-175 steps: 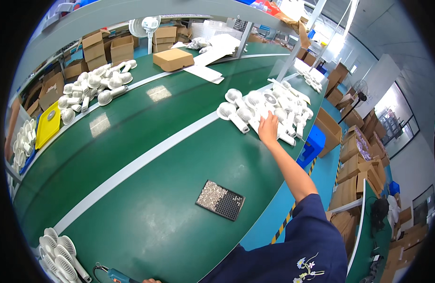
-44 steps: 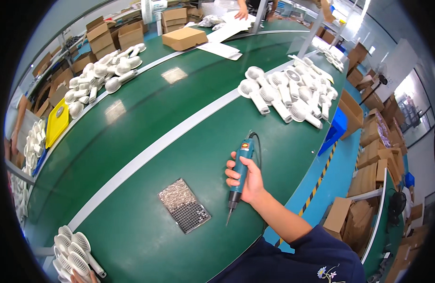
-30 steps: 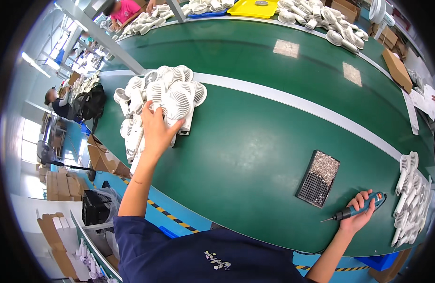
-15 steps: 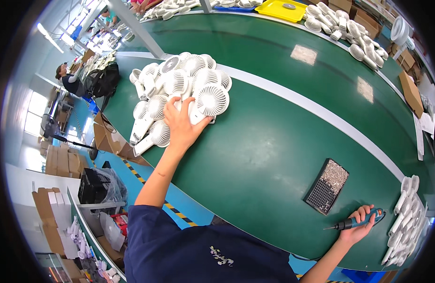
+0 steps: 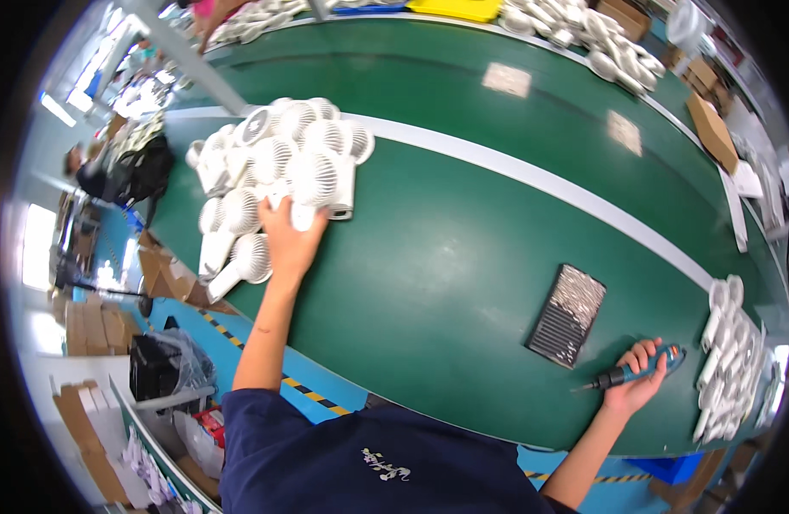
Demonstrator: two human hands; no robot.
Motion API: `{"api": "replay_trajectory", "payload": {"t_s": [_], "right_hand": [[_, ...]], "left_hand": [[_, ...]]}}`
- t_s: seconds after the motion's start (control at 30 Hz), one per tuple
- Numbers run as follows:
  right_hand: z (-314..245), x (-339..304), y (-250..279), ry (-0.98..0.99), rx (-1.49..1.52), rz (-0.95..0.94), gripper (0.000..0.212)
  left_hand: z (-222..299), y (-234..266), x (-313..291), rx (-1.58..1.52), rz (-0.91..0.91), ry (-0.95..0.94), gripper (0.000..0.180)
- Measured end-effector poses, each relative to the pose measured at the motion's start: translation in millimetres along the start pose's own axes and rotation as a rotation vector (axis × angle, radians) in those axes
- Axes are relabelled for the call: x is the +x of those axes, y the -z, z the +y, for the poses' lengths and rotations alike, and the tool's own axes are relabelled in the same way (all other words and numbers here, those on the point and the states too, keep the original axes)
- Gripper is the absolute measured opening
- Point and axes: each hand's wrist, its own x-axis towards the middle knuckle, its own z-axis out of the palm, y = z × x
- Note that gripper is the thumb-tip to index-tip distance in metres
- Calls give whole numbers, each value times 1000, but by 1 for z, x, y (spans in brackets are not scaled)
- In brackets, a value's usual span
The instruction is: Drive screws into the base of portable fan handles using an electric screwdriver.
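Over the table point(image 5: 411, 291), right grip point(image 5: 636, 384) clasps one screwdriver point(image 5: 613, 378); left grip point(image 5: 290, 240) half-circles one fan point(image 5: 312, 178), hold unclear.

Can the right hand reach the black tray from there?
Likely yes: the black tray lies close by, uncovered, on the green tabletop, though the right hand is gripping the screwdriver.

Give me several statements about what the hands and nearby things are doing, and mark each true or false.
1. The right hand holds a power screwdriver. True.
2. The screwdriver's tip points toward the picture's right. False: it points left.
3. The left hand is at a pile of white fans. True.
4. A black tray lies on the green table. True.
5. That table holds only one pile of fans. False: another pile lies at the right.
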Motion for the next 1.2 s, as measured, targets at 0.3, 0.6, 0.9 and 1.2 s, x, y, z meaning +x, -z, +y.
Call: {"api": "replay_trajectory", "payload": {"t_s": [0.3,0.6,0.9,1.2], "right_hand": [[7,-1,-8,51,-51,61,26],[-3,-1,7,-84,-10,-11,28],[17,4,-8,-68,-12,34,26],[-1,-5,-20,74,-52,132,25]], "left_hand": [[74,35,-52,-141,21,-282,51],[191,-18,-130,-312,-466,-457,44],[183,-24,-119,-350,-495,-386,57],[185,-10,-94,-291,-753,-505,38]]}}
